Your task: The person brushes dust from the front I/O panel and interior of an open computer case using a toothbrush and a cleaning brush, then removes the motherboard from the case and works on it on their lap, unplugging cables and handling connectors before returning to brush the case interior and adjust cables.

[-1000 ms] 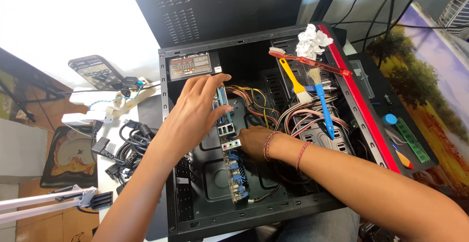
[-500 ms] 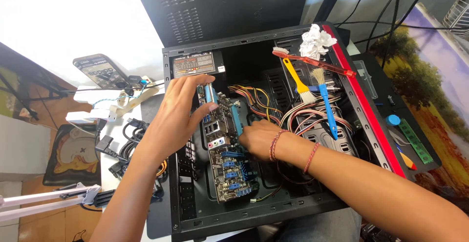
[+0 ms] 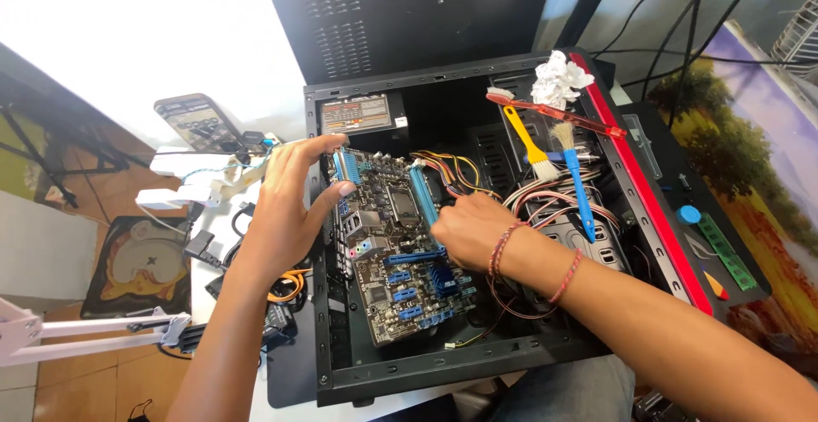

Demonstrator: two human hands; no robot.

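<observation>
Head view: my left hand [image 3: 285, 213] has its grip clasped on the motherboard [image 3: 396, 247] at the port-side edge, my right hand [image 3: 469, 230] pinching its opposite edge by the blue slots. Board sits tilted inside the open black PC case [image 3: 341, 375]. Blue brush [image 3: 575, 175] and yellow brush [image 3: 528, 141] lie over the cables [image 3: 537, 200].

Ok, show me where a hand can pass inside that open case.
Bare case floor lies between the green motherboard and the near wall. Another gap sits under the labelled power supply. The right side is crowded: coloured wire bundle, blue brush, yellow brush.
</observation>
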